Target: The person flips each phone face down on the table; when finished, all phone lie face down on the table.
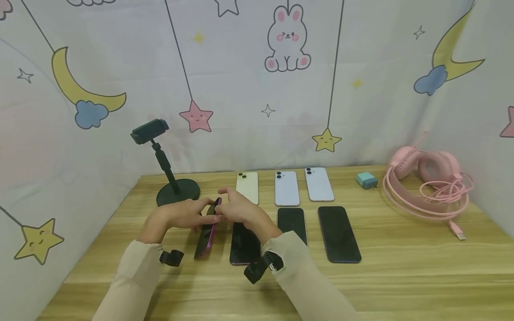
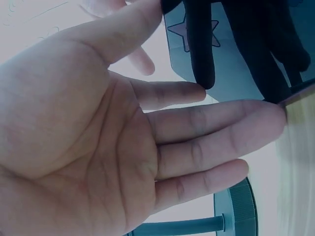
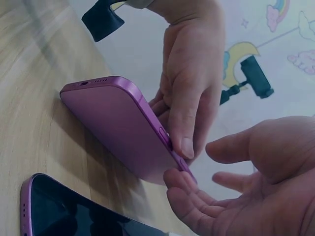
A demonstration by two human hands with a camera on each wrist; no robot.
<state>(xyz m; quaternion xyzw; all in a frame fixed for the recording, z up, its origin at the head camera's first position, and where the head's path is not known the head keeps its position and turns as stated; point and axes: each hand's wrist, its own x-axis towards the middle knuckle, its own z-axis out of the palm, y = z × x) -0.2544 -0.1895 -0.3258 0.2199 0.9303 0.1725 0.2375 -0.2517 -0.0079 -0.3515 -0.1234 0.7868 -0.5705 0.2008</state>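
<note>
A pink-purple smartphone (image 1: 206, 240) stands tilted on its long edge at the left, its dark screen toward my left hand (image 1: 184, 214). My left hand holds it, the thumb on the side edge by the buttons and other fingers behind. In the right wrist view its pink back (image 3: 113, 128) shows. My right hand (image 1: 241, 207) touches the far end of the phone with its fingertips; its thumb stands apart from it. Beside that phone lies another phone with a pink edge (image 1: 244, 245), screen up, partly under my right forearm.
Two dark-screened phones, one black (image 1: 292, 223) and one blue-edged (image 1: 339, 234), lie to the right. Behind are a pale yellow phone (image 1: 247, 185) and two white phones (image 1: 287, 188). A black stand (image 1: 176, 189), a charger (image 1: 367, 179) and pink headphones (image 1: 429, 178) flank them.
</note>
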